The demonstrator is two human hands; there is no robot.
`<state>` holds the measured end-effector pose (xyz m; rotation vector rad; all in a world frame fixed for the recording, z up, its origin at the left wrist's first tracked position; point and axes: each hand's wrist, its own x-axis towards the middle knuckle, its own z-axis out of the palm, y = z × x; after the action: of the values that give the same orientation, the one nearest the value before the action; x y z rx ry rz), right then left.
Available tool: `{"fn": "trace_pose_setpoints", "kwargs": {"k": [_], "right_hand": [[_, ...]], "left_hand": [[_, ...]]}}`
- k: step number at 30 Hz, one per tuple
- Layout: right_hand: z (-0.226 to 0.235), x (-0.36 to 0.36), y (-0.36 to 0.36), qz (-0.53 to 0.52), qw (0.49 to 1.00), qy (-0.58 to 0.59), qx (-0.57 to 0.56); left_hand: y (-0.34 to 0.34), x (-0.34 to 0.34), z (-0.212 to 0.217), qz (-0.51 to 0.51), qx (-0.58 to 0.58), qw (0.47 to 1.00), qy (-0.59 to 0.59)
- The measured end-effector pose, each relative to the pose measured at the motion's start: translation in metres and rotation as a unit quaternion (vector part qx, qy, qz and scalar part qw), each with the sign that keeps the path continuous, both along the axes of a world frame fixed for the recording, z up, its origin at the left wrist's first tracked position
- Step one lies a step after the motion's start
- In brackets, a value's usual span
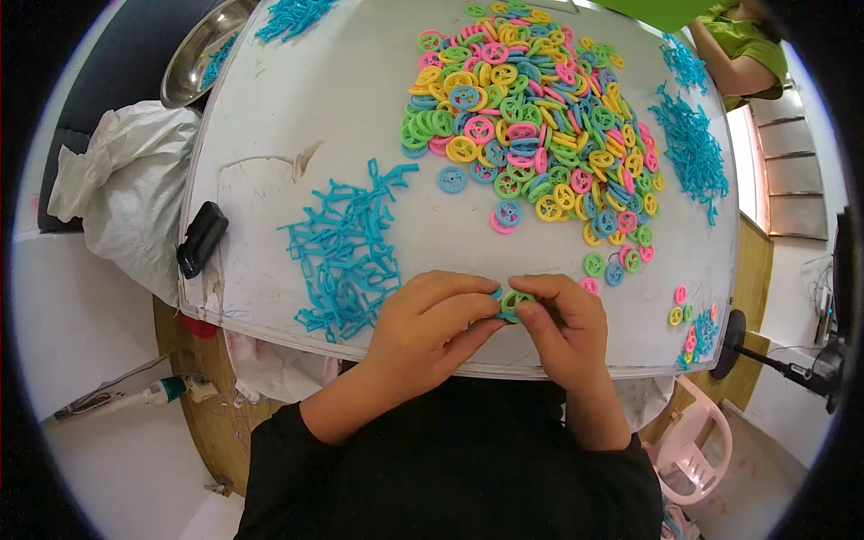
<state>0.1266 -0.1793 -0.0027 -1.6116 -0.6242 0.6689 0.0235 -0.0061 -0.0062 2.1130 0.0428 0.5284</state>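
Note:
My left hand (430, 326) and my right hand (569, 328) meet close to the table's near edge, both with fingers pinched together. Between them is a small green plastic spoked wheel (513, 303), held by the right thumb and fingers. A bit of a blue plastic piece (496, 293) shows at the left fingertips, against the wheel; the fingers cover most of it. To the left of my hands lies a loose heap of blue forked plastic pieces (346, 256). Beyond my hands spreads a big pile of pink, yellow, green and blue wheels (531, 117).
On the white table (261, 108), more blue pieces (693, 148) lie along the right side. A small mixed group of wheels and blue parts (702, 333) is near the right corner. At left are a black object (202, 238), a white sack (135, 180) and a metal bowl (193, 63). Another person's arm (731, 67) is at far right.

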Motion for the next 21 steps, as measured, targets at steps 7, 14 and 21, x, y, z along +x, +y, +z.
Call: {"fn": "trace_pose_setpoints", "kwargs": {"k": [7, 14, 21], "right_hand": [[0.009, 0.005, -0.002, 0.066, 0.995, -0.071, 0.006], [0.016, 0.009, 0.002, 0.09, 0.953, -0.28, -0.07], [0.009, -0.002, 0.001, -0.012, 0.961, 0.276, 0.02]], "left_hand": [[-0.001, -0.004, -0.003, -0.002, -0.073, 0.997, 0.009], [-0.008, -0.01, -0.002, 0.042, -0.17, 0.978, 0.116], [-0.003, -0.007, -0.004, 0.023, -0.06, 0.997, 0.03]]}}
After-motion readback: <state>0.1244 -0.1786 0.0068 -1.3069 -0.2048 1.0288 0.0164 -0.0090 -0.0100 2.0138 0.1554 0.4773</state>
